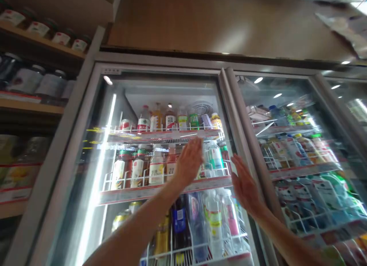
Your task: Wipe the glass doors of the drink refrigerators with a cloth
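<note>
A drinks cooler with a glass door (86,163) fills the view in front of me. My left hand (189,161) is raised with fingers stretched flat, against or just off the glass at the height of the second shelf. My right hand (243,184) is open too, fingers together, its palm turned towards the door's right frame (232,105). Neither hand holds anything. Behind the glass, bottles (149,168) stand in white wire racks on several shelves.
A second cooler door (301,117) with more bottles is on the right. Wooden shelves (31,109) with jars and tins run along the left wall. A brown panel (200,25) sits above the coolers.
</note>
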Action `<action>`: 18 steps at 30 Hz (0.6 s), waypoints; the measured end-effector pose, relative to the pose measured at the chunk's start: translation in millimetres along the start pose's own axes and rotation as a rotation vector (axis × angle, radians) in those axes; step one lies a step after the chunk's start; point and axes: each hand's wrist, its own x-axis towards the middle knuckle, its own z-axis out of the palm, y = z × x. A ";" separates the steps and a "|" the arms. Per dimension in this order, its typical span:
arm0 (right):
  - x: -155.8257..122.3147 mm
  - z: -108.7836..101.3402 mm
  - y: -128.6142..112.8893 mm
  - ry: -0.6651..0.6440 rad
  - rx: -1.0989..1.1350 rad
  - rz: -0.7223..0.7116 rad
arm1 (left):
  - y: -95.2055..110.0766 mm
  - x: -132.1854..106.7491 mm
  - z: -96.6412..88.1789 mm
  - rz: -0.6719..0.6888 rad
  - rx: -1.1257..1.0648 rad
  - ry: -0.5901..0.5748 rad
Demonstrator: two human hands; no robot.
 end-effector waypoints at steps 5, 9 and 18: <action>1.0 37.3 -20.1 -0.057 -0.122 0.011 | -18.1 -46.1 -22.9 0.230 0.028 -0.089; -0.2 55.9 -36.3 -0.071 -0.172 -0.009 | -51.0 -59.4 -38.2 -0.289 0.162 0.071; -10.9 70.1 -49.3 -0.105 -0.243 -0.050 | -62.0 -109.7 -62.5 -0.137 0.114 0.023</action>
